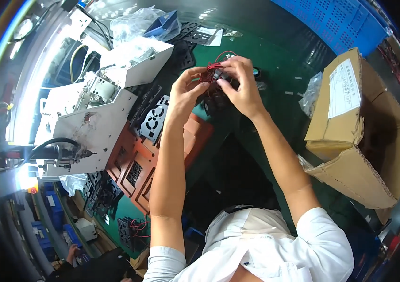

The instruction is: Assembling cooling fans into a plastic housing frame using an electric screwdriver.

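Both hands are raised over the green table, around a tangle of thin red and black wires [213,74]. My left hand [185,94] is closed on the left side of the wires, thumb against fingers. My right hand [243,89] pinches the wires from the other side, near a small grey connector-like piece. One red wire loops up beyond the fingertips. Just under the hands sit black cooling fans [215,103], partly hidden by the fingers. Another dark round part [256,72] lies beside my right hand.
At left stands a white machine [92,127] beside an orange fixture [134,185] with a silver fan-cut plate [153,121]. An open cardboard box [334,127] stands right, a blue crate [331,21] behind it. Black plates and plastic bags [139,28] lie far left; a fan with red wires [132,231] lies lower left.
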